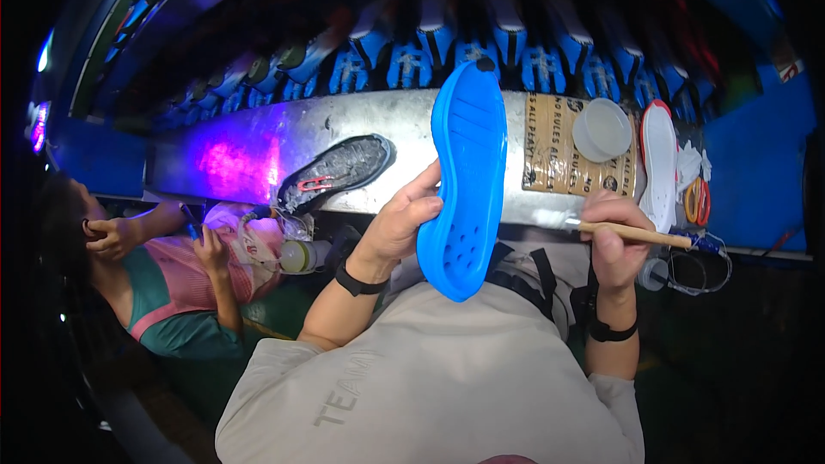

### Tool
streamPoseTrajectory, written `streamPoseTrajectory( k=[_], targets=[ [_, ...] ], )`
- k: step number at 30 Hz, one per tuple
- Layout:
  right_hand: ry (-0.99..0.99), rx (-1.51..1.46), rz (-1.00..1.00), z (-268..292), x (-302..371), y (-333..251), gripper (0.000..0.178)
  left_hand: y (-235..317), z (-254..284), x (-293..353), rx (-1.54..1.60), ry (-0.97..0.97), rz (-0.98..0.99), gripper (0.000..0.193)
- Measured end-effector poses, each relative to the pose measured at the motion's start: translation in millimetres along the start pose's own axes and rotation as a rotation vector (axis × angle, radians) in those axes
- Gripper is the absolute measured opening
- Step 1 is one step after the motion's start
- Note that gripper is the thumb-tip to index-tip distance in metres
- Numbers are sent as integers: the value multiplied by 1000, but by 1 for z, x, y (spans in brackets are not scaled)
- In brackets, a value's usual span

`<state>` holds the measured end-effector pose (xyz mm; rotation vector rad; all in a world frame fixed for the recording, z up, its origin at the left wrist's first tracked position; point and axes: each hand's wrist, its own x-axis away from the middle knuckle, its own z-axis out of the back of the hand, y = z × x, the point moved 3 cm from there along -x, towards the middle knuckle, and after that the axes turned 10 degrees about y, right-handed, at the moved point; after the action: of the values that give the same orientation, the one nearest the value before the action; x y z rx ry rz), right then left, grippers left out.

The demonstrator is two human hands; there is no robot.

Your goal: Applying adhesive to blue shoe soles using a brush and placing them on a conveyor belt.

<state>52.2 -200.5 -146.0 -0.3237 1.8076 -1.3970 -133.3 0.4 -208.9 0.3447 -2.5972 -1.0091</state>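
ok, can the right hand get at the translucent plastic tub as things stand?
Probably yes: the translucent plastic tub sits on the cardboard just beyond the right hand, with nothing visible blocking. But that hand holds a wooden-handled brush, so its grip isn't free.

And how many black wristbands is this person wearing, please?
2. One wristband sits just below the left hand, which holds the blue sole; the other wristband sits just below the right hand, which holds the brush. None seems hidden.
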Motion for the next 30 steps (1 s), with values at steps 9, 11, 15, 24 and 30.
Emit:
streamPoseTrajectory(
  k=[9, 11, 15, 24, 30],
  targets=[
    [369, 130, -138, 10, 17, 53, 19, 9, 3, 7, 383, 6, 188, 67],
    [385, 126, -154, 9, 21, 59, 18, 22, 2, 13, 269, 49, 260, 64],
    [357, 140, -196, 7, 26, 64, 17, 107, -32, 15, 91, -202, 92, 64],
    [361, 164, -192, 8, 26, 69, 18, 278, -103, -96, 179, 81, -456, 69],
    [391, 134, -304, 11, 35, 80, 15, 343, -67, -93, -698, 486, -1168, 37]
  ],
)
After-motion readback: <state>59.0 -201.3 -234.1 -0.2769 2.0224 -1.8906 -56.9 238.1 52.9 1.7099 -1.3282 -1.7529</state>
